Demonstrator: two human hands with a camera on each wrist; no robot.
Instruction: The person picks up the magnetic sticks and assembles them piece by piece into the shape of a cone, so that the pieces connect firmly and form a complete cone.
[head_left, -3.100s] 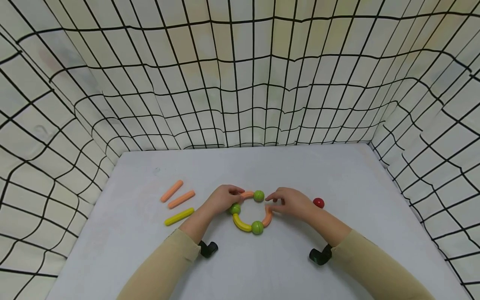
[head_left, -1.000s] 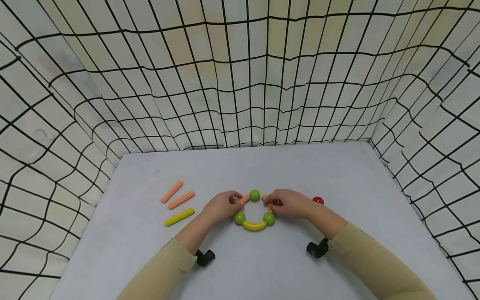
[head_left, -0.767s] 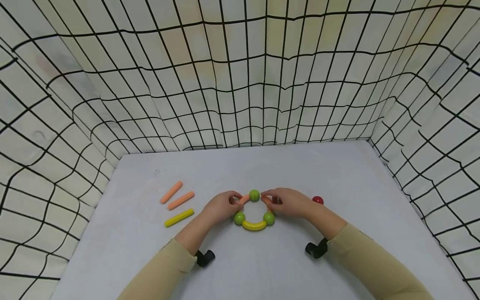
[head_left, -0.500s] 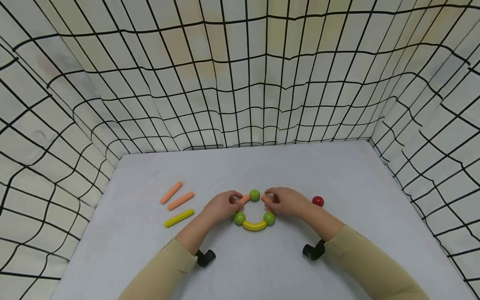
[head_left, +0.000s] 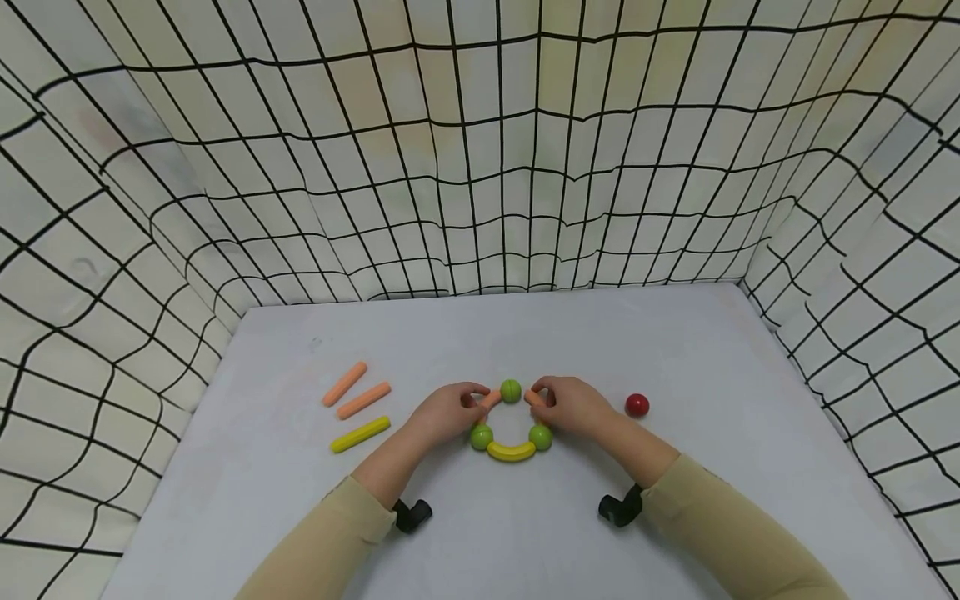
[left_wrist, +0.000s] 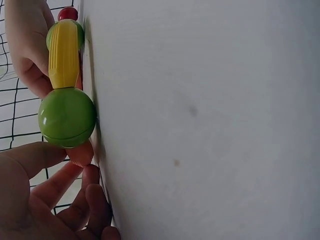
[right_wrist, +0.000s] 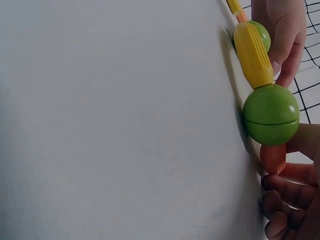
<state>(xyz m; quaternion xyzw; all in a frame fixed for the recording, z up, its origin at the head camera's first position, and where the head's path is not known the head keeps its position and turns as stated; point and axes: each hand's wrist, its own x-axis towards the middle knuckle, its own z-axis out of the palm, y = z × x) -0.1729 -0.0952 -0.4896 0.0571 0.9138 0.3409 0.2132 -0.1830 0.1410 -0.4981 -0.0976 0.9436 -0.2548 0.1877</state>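
Observation:
A ring of toy pieces lies on the table before me: three green balls, a yellow curved rod (head_left: 512, 452) and two orange curved rods. The yellow rod joins the left front ball (head_left: 482, 437) to the right front ball (head_left: 541, 437). With my left hand (head_left: 446, 410) I pinch the left orange curved rod (head_left: 491, 400), whose far end meets the back ball (head_left: 511, 391). My right hand (head_left: 576, 404) pinches the right orange curved rod (head_left: 534, 398); a small gap separates its far end from that ball. Fingers partly cover both orange rods.
Two straight orange sticks (head_left: 345, 384) and a straight yellow stick (head_left: 361, 434) lie to the left. A red ball (head_left: 637, 406) sits right of my right hand. Black netting (head_left: 495, 167) over white walls encloses the table (head_left: 510, 533) at the back and sides.
Over three seconds the ring turned, bringing the yellow rod to the front middle. The right hand took hold of the right orange rod, closed it toward the back ball, then shifted slightly away.

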